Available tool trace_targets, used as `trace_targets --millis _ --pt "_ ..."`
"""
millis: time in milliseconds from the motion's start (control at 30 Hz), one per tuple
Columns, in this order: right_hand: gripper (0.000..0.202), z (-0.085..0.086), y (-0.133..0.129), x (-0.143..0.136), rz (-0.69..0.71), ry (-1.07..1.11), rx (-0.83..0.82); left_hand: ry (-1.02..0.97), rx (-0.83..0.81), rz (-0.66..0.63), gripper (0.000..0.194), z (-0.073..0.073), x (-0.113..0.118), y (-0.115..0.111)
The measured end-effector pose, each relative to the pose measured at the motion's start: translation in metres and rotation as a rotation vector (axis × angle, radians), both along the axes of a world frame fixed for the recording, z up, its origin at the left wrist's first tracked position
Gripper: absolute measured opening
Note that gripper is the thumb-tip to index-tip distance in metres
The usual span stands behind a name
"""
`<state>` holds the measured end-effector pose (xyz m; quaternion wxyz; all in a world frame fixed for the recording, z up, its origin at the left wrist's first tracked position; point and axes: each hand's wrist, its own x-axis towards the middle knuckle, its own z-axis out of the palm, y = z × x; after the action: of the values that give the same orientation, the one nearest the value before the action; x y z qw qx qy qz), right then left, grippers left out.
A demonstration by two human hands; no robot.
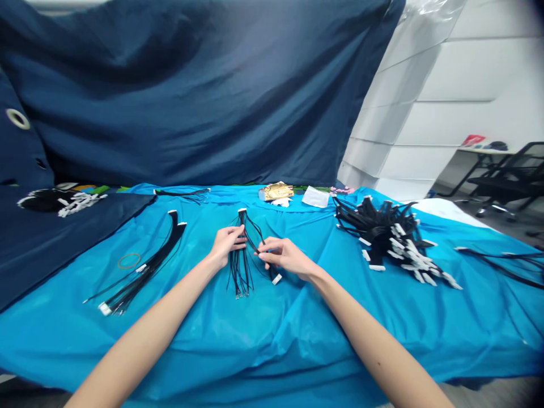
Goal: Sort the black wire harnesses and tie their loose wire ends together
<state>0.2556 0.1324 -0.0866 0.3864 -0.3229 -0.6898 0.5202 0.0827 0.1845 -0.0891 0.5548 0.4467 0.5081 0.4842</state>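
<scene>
2 bare hands meet over the black wire bundle [240,263], which lies on the blue cloth [191,340] with its white top connector [242,210] pointing away from the person. The left hand [227,245] is clamped on the bundle just below that connector, thumb and fingers closed over the strands; most of the bundle's length fans out from under the fingers toward the person, ending in bare tips. The right hand [283,255] pinches the side strands [255,228], which bow out from the same top connector; its thumb and fingertips are together on them partway along. Just beside and below the right hand's fingers lies a white end connector [276,279].

To the left, well apart from the grip, rest a second cable bundle [159,258] and a thin tan band [130,260]. To the right is a large cable pile [393,235] with many white connectors, and farther right some loose cables [501,256]. Toward the back lie a gold packet [277,192] and a white packet [315,196], near each other, before the dark blue curtain [204,96].
</scene>
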Motion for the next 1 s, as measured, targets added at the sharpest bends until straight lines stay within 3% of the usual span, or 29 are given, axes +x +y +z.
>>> trace_targets --millis 200,367,600,800,900,1000 --pt "0.038 -0.01 0.004 -0.002 0.067 -0.044 0.052 -0.187 -0.128 -0.003 0.014 -0.002 -0.002 0.005" --pt "0.041 -0.008 0.003 -0.002 -0.063 -0.191 0.013 -0.333 -0.169 -0.037 0.007 -0.001 -0.002 0.008" --pt "0.045 -0.007 0.002 -0.003 -0.25 -0.342 0.071 -0.176 -0.034 -0.039 0.024 0.0 0.001 0.004" --pt "0.028 -0.01 0.004 -0.007 -0.473 -0.49 0.358 -0.067 0.125 -0.067 0.034 0.006 0.004 -0.005" --pt "0.015 -0.009 0.004 -0.007 -0.501 -0.519 0.41 -0.064 0.172 -0.09 0.034 0.006 0.005 -0.006" --pt "0.015 -0.008 0.004 -0.006 -0.479 -0.468 0.347 -0.072 0.18 -0.09 0.032 0.006 0.005 -0.006"
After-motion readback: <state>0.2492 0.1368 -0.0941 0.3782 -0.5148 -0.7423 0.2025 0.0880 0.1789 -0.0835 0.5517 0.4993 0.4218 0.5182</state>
